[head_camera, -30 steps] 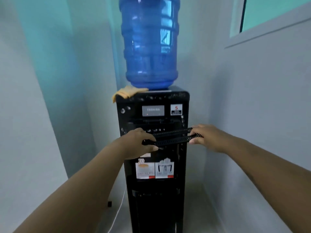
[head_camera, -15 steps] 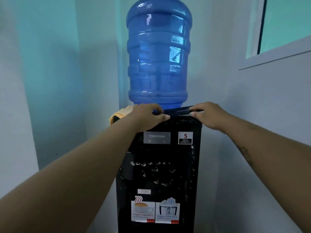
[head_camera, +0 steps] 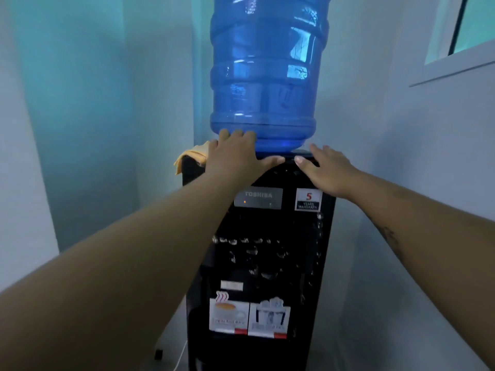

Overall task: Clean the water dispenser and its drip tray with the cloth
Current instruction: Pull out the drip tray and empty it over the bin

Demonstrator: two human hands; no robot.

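Glossy black plastic dispenser (head_camera: 257, 236) — translucent blue plastic bottle (head_camera: 263, 76) — soft yellow cloth (head_camera: 191, 155).

One water dispenser (head_camera: 257, 263), one blue bottle (head_camera: 263, 76), one yellow cloth (head_camera: 192, 155) — and two hands, a left hand (head_camera: 235, 153) and a right hand (head_camera: 326, 170). Three stickers on the front: one hot-drink sticker (head_camera: 229, 314), one cold-water sticker (head_camera: 269, 318), one warranty sticker (head_camera: 308, 200) — plus one window (head_camera: 460, 30)

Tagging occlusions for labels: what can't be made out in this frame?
Head view:
Top of the water bottle: cut off by the upper edge.
Foot of the dispenser: cut off by the lower edge; its tap recess is too dark and blurred.
Part of the cloth: hidden behind the left hand.
Top face of the dispenser: covered by the left hand and right hand; anything beneath is unseen.
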